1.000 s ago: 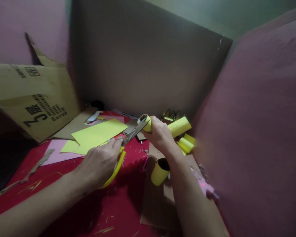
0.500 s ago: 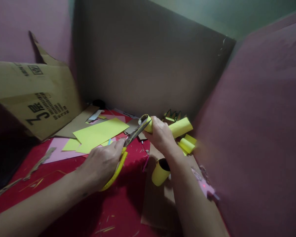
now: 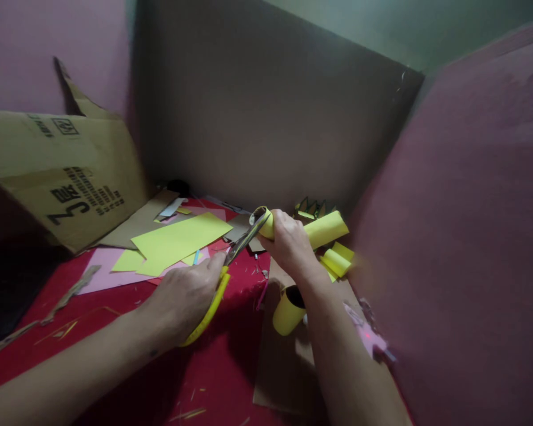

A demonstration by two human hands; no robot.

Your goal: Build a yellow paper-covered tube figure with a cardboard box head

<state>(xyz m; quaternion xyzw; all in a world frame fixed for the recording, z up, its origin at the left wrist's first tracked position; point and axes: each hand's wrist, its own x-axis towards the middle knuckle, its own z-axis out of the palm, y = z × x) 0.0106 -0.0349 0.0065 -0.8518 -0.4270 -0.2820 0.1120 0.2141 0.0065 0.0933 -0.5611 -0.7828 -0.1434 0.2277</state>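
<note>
My left hand (image 3: 182, 299) is closed round the yellow handles of a pair of scissors (image 3: 244, 239). Its blades reach up and right to the open end of a yellow paper-covered tube (image 3: 269, 226). Fingers of my right hand (image 3: 288, 239) wrap round that tube, and a longer yellow roll (image 3: 327, 229) shows just beyond the hand; whether the two are one piece is hidden. A short yellow cup-like tube (image 3: 288, 310) stands below my right wrist on brown cardboard (image 3: 284, 367).
Yellow sheets (image 3: 182, 239) and pink paper (image 3: 98, 272) lie on the red cloth (image 3: 222, 367). A large cardboard box (image 3: 71, 177) leans at the left. Curled yellow paper (image 3: 337, 260) and a pink glue gun-like object (image 3: 368, 337) lie right. Walls close in the back and right.
Both hands stay almost where they were, with the scissor blades still at the tube's end. The blades look slightly closer together.
</note>
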